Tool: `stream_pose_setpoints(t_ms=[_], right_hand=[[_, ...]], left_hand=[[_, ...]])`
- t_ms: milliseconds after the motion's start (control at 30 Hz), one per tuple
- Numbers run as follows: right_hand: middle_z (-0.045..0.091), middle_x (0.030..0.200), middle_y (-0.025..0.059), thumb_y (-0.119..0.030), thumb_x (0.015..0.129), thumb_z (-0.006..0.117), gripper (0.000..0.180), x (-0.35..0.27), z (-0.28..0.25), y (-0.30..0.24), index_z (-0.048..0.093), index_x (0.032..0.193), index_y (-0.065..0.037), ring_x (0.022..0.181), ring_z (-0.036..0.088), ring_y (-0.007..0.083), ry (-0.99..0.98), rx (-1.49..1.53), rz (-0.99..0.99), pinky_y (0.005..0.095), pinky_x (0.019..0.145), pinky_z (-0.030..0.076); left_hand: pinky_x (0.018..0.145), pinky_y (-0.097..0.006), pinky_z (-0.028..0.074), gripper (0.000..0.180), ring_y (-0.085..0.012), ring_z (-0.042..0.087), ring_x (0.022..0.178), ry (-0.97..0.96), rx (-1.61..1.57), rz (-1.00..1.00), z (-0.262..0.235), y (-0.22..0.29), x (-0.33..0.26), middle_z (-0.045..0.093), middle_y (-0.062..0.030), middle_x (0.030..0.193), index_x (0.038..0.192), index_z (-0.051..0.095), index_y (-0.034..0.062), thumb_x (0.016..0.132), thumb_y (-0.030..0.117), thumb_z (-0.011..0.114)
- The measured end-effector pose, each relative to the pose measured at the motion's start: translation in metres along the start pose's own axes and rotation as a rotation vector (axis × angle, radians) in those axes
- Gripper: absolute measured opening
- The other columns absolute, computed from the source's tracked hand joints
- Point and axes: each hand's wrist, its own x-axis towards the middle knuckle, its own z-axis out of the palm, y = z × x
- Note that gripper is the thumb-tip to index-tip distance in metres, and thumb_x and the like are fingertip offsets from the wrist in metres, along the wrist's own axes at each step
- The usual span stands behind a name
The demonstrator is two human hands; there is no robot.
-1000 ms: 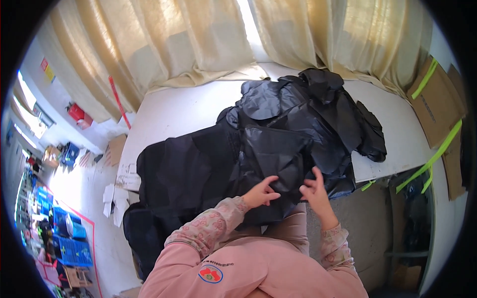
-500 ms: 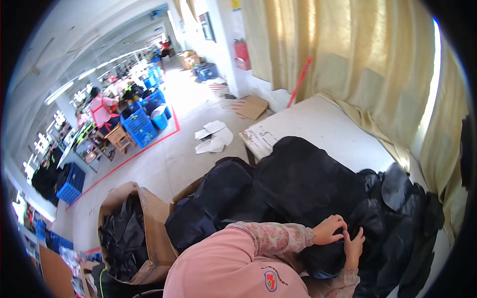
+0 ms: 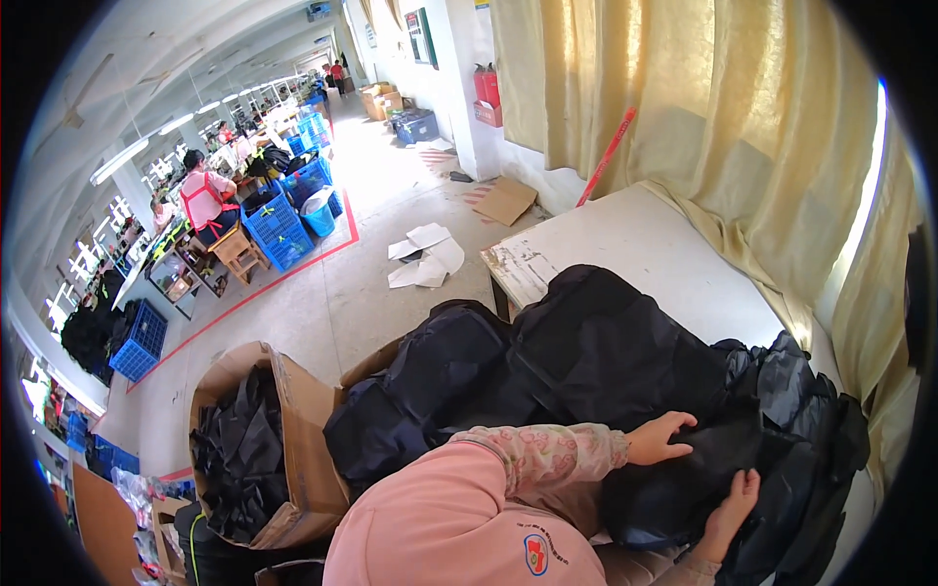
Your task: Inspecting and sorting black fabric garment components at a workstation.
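At left: cardboard box [image 3: 308, 425] of black pieces [image 3: 237, 454]. Rightward: black material [image 3: 596, 342], heaped across near side of white tabletop [image 3: 664, 239]. Over material: left hand [image 3: 660, 439], grip apart. Nearer, farther right: right hand [image 3: 728, 510] at material; cannot tell grip.

- I've got the wearer's bare left hand [image 3: 661, 439] reaching toward picture right, thumb and index finger spread well apart.
- The left forearm in a pale pink printed sleeve [image 3: 557, 454] runs almost level from what I can see, cuff snug at the wrist.
- The bare right hand [image 3: 728, 513] sits lower and further right, fingers up and a bit curled; can't tell if they're pinching anything.
- Only a short bit of right forearm [image 3: 698, 566] shows for me.
- Hands are near each other, not touching.
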Motion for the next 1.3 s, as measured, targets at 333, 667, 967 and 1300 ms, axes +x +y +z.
stream_pose_setpoints(t_ms=[333,667,967,1300], right_hand=[[0.044,0.136,0.0136,-0.026,0.094,0.054,0.056,-0.039,0.010,-0.078,0.034,0.141,-0.004,0.122,0.044,0.0218,-0.216,-0.399,-0.075,0.0288,0.102,0.033],[0.052,0.129,0.0243,-0.017,0.086,0.064,0.053,-0.053,-0.016,-0.207,0.047,0.129,0.010,0.114,0.052,0.0335,-0.169,-0.543,-0.055,0.0378,0.098,0.038],[0.058,0.121,0.0185,-0.026,0.085,0.062,0.052,-0.064,-0.046,-0.226,0.052,0.124,0.006,0.111,0.053,0.0294,-0.343,-0.510,-0.226,0.0377,0.099,0.038],[0.061,0.106,0.0148,-0.007,0.085,0.057,0.032,-0.061,-0.026,-0.222,0.055,0.115,0.004,0.099,0.056,0.0263,-0.677,-0.842,-0.141,0.0341,0.091,0.042]], left_hand=[[0.091,-0.031,0.041,0.060,-0.0154,0.048,0.110,-0.637,-0.972,-0.087,0.048,0.091,0.011,0.052,-0.0064,0.121,0.135,0.039,0.0040,0.081,0.011,0.063],[0.110,-0.048,0.020,0.104,-0.0377,0.023,0.135,-0.088,-0.078,0.180,-0.036,0.093,0.039,0.020,-0.0203,0.148,0.146,0.022,0.0108,0.064,0.032,0.081],[0.115,-0.044,0.014,0.095,-0.0351,0.009,0.143,-0.530,-0.423,0.282,-0.016,0.073,0.048,0.005,-0.0200,0.155,0.150,0.010,0.0112,0.077,0.012,0.071],[0.104,-0.031,0.033,0.043,-0.0197,0.044,0.121,-0.472,-0.949,-0.146,0.030,0.088,0.054,0.050,-0.0127,0.132,0.129,0.050,0.0008,0.086,0.002,0.050]])
